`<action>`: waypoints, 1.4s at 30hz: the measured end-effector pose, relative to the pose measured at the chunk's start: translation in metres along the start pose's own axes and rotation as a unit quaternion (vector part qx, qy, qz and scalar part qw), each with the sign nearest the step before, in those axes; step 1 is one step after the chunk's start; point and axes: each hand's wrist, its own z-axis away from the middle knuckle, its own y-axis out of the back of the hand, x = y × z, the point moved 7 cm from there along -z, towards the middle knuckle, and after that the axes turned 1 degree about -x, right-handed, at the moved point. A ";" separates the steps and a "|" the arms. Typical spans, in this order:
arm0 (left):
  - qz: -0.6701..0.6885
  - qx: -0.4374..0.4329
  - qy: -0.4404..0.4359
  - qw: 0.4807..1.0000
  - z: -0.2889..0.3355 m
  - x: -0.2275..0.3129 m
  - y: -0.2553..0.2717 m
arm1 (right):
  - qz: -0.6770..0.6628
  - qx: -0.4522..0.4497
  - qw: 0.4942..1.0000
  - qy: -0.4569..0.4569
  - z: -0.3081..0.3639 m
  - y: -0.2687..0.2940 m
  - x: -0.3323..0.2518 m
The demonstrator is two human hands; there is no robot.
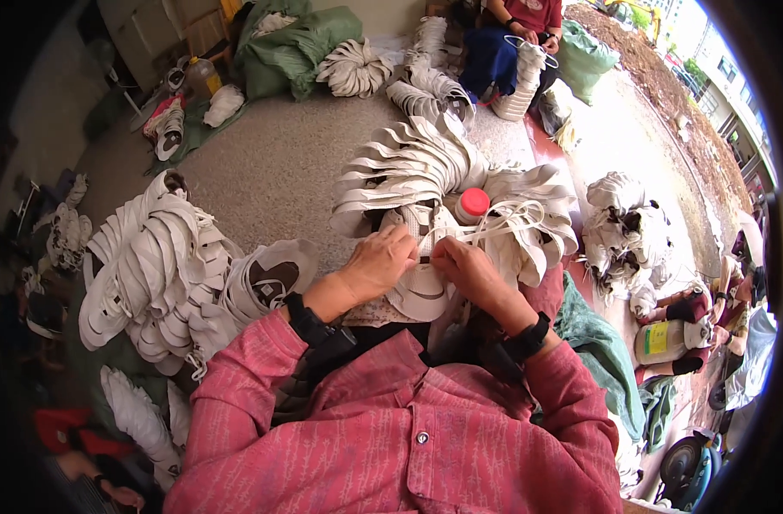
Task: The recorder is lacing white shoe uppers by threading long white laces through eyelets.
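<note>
A white shoe upper (419,287) lies in front of me over my lap, its toe end toward my body. My left hand (384,259) is closed on the left edge of its lacing opening, fingertips bent inward. Opposite it, my right hand (472,271) has its thumb and finger pinched together at the lace of the same upper; the exact grip is partly hidden. A white shoelace (516,218) loops out to the right, beyond my right hand. Just past the upper stands a small white jar with a red lid (473,204).
Fanned stacks of white uppers (417,167) stand just beyond my hands, with another heap (156,265) at the left. More uppers (627,227) are piled at the right. Green sacks (301,51) lie at the back. A person (528,34) sits across, handling a stack of uppers.
</note>
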 end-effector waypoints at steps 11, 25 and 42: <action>0.131 -0.136 -0.019 0.982 -0.015 -0.007 0.003 | 0.112 -0.002 0.991 0.075 -0.001 -0.006 -0.004; 0.101 -0.070 -0.094 0.988 -0.012 -0.009 0.001 | -0.104 0.018 0.988 -0.114 0.030 -0.013 -0.002; 0.108 0.174 0.027 0.978 0.034 0.001 -0.010 | 0.269 0.002 0.951 0.152 -0.048 0.001 -0.024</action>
